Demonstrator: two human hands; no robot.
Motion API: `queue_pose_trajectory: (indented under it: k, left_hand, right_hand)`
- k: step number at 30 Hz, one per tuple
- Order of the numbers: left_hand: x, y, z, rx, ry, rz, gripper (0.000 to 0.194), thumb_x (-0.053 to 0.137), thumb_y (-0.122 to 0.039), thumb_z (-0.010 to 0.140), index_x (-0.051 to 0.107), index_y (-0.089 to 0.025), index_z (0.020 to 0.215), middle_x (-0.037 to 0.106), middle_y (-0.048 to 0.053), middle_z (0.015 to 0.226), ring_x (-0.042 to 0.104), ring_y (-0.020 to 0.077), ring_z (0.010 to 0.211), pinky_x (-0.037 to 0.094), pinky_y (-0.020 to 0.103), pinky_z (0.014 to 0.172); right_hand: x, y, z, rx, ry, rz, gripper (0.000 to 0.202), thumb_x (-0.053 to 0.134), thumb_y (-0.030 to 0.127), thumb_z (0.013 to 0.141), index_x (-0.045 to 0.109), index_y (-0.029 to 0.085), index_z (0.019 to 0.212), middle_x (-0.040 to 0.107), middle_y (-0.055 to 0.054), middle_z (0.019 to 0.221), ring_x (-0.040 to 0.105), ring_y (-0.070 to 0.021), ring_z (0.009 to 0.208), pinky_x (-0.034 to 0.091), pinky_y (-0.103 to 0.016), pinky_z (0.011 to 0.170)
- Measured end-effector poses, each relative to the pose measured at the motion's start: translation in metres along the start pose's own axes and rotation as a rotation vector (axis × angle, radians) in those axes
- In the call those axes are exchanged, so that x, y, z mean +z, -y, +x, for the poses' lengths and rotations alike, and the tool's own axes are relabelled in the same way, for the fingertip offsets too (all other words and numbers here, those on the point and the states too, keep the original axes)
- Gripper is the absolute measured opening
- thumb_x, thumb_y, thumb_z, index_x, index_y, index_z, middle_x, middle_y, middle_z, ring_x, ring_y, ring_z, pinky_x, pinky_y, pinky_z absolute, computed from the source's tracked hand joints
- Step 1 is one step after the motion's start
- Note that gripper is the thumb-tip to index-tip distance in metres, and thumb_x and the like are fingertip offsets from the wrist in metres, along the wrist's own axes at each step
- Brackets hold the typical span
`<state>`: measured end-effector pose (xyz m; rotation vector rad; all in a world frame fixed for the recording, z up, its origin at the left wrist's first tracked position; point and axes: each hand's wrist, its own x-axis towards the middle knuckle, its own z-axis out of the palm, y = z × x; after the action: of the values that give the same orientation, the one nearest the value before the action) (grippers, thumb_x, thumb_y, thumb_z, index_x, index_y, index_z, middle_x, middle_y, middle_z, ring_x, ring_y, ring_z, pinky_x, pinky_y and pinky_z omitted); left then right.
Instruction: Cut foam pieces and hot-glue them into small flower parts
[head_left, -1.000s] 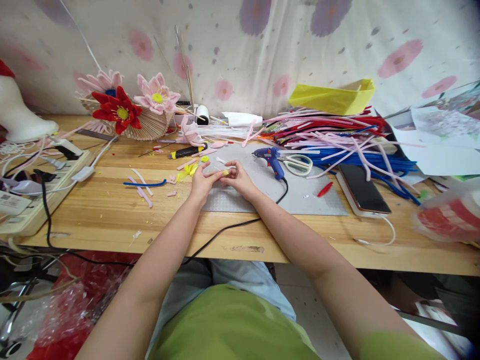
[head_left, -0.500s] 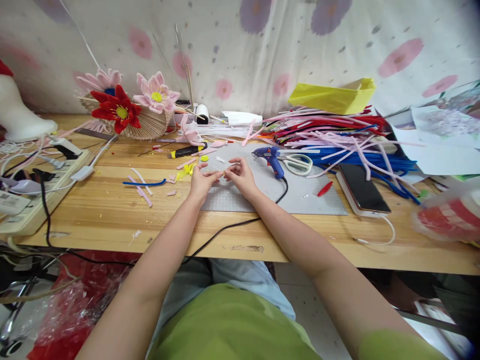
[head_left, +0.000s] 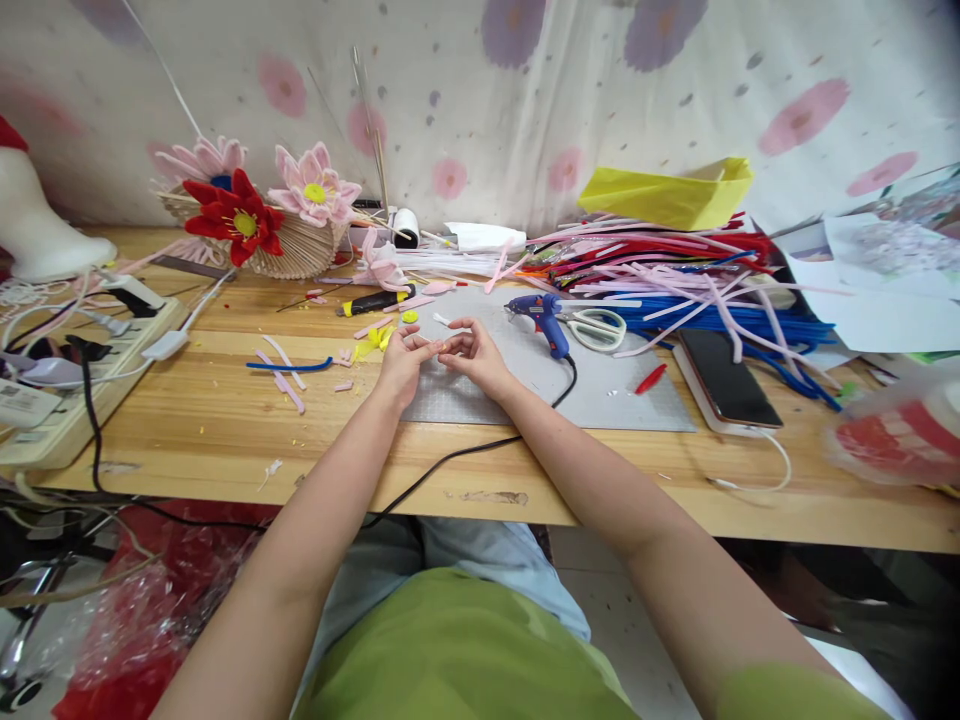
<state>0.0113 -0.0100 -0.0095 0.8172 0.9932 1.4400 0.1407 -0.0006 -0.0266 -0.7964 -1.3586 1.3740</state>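
Observation:
My left hand [head_left: 406, 366] and my right hand [head_left: 475, 358] meet fingertip to fingertip over the grey cutting mat [head_left: 480, 405]. Both are closed in a pinch on something small and pale that I cannot make out. Just beyond the fingers lie a small white piece [head_left: 441, 320] and a round yellow piece [head_left: 409, 316]. Yellow scraps [head_left: 371, 343] rest left of my left hand. To the right of my right hand lies a blue glue gun [head_left: 541, 318], and white-handled scissors [head_left: 598, 329] are beside it.
Pipe-cleaner flowers [head_left: 241, 222] stand at the back left near a cutter knife [head_left: 375, 302]. Bundles of pipe cleaners [head_left: 675, 260] fill the back right. A phone [head_left: 727, 375] lies at right, a power strip [head_left: 82, 400] at left. The black cord [head_left: 442, 460] crosses the table's front.
Both hands have shifted very slightly left and the fingers have closed a little nearer together. Everything else on the table stays as it was.

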Motion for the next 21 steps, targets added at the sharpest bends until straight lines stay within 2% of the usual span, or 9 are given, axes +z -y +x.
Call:
queue_pose_trajectory:
  k: [7, 15, 21]
  left_hand:
    - [-0.0023, 0.0015, -0.0008, -0.018, 0.04, 0.029, 0.05, 0.076, -0.012, 0.052, 0.047, -0.018, 0.092, 0.054, -0.01, 0.054, 0.056, 0.0075, 0.054, 0.041, 0.025, 0.071]
    - [0.0008, -0.0043, -0.0035, -0.069, 0.045, 0.013, 0.048, 0.079, -0.028, 0.055, 0.051, -0.018, 0.093, 0.063, -0.003, 0.068, 0.061, 0.0108, 0.068, 0.043, 0.029, 0.08]
    - [-0.0004, -0.0025, -0.005, 0.01, -0.009, 0.142, 0.06, 0.081, -0.023, 0.048, 0.047, -0.018, 0.098, 0.066, -0.001, 0.072, 0.063, 0.0129, 0.067, 0.045, 0.031, 0.08]
  right_hand:
    - [0.0005, 0.0031, -0.0013, 0.027, -0.024, -0.029, 0.053, 0.073, 0.029, 0.056, 0.039, 0.024, 0.096, 0.059, 0.008, 0.067, 0.056, -0.0098, 0.06, 0.048, -0.023, 0.055]
    - [-0.0016, -0.0003, 0.0021, 0.054, -0.086, -0.012, 0.052, 0.073, 0.034, 0.056, 0.038, 0.024, 0.093, 0.058, 0.008, 0.066, 0.058, -0.0103, 0.06, 0.044, -0.02, 0.048]
    - [-0.0018, -0.0004, 0.0015, 0.063, -0.073, -0.032, 0.051, 0.072, 0.035, 0.056, 0.038, 0.023, 0.093, 0.058, 0.008, 0.066, 0.056, -0.0093, 0.058, 0.042, -0.019, 0.046]
